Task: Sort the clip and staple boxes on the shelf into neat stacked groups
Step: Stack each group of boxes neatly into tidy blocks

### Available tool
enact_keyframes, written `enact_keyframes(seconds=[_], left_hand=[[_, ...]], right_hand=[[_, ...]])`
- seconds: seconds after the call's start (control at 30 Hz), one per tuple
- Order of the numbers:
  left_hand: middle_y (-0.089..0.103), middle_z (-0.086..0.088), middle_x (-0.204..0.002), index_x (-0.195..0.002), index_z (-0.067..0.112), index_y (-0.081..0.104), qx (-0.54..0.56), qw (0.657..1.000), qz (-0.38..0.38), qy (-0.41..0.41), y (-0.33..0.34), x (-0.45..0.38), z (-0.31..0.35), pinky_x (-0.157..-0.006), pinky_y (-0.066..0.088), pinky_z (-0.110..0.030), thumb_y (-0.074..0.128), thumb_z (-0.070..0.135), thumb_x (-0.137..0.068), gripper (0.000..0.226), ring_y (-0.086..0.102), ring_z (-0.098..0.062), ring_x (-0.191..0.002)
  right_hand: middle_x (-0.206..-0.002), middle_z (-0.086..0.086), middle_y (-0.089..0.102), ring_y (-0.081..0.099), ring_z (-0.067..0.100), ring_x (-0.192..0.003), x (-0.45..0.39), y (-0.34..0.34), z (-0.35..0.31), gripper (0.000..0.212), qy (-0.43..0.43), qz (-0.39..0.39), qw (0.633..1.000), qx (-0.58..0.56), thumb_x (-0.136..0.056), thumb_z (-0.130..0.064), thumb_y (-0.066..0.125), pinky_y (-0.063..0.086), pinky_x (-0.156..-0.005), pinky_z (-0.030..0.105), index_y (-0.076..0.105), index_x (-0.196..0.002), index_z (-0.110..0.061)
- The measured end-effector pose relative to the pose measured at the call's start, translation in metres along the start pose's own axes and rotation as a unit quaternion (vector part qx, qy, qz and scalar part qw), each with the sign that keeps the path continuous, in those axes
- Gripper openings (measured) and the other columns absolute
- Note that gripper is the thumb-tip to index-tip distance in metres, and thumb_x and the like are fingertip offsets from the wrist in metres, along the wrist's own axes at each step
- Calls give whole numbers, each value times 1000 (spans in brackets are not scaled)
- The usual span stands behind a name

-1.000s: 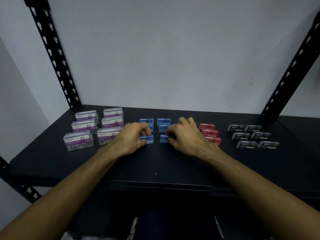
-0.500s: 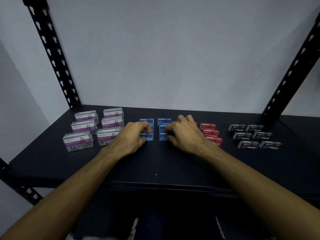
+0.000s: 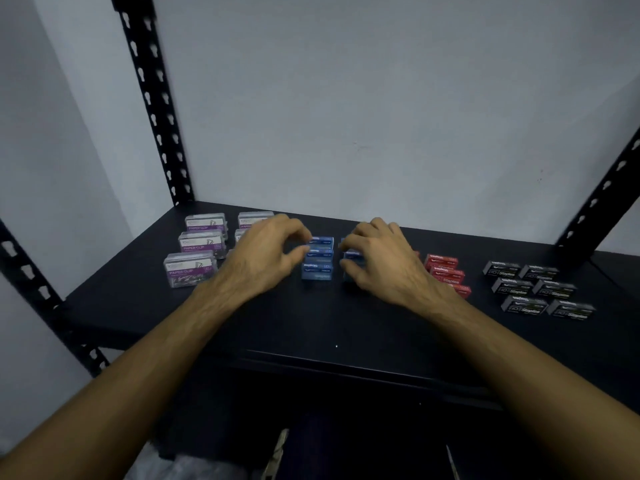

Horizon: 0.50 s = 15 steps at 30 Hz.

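Six black staple boxes [image 3: 538, 292] sit right, three red boxes [image 3: 446, 274] show. My left hand [image 3: 263, 261] and right hand [image 3: 379, 263] both have fingers curled at the blue boxes [image 3: 318, 259]; real pinch, can't tell.

- Black shelf [image 3: 311, 327] carries four groups of boxes.
- Blue boxes [image 3: 318, 261] near the middle.
- Clip boxes [image 3: 197, 251] left of them.
- Red boxes [image 3: 446, 271] right, black boxes [image 3: 540, 289] beyond.

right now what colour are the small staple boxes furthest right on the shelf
Black, with pale lettering: the six small black cardboard staple boxes show best in the head view.
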<state>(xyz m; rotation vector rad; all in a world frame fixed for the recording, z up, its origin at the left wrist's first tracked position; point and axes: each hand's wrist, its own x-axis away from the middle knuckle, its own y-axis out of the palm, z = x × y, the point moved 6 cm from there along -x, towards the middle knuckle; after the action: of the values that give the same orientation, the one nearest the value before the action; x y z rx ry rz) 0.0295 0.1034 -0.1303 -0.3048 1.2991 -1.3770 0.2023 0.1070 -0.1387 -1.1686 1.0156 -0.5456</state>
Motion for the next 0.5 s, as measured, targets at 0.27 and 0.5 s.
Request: enact_keyframes(seconds=[0.27, 0.5], left_hand=[[66, 9, -102, -104, 24, 70, -5, 997, 7, -80, -74, 28, -63, -76, 48, -25, 71, 32, -87, 19, 59, -7, -93], [63, 3, -112, -119, 24, 65, -49, 982, -74, -170, -85, 61, -126, -88, 51, -34, 75, 36, -82, 40, 59, -13, -102]], right_hand=[[-127, 2, 56, 49, 20, -119, -37, 3, -70, 39, -50, -22, 995, -83, -94, -38, 58, 44, -98, 39, 59, -130, -21], [-136, 4, 51, 45, 21, -124, -66, 26, -119, 49, -74, -55, 991, -93, -95, -32, 57, 46, -99, 39, 48, -141, -19]])
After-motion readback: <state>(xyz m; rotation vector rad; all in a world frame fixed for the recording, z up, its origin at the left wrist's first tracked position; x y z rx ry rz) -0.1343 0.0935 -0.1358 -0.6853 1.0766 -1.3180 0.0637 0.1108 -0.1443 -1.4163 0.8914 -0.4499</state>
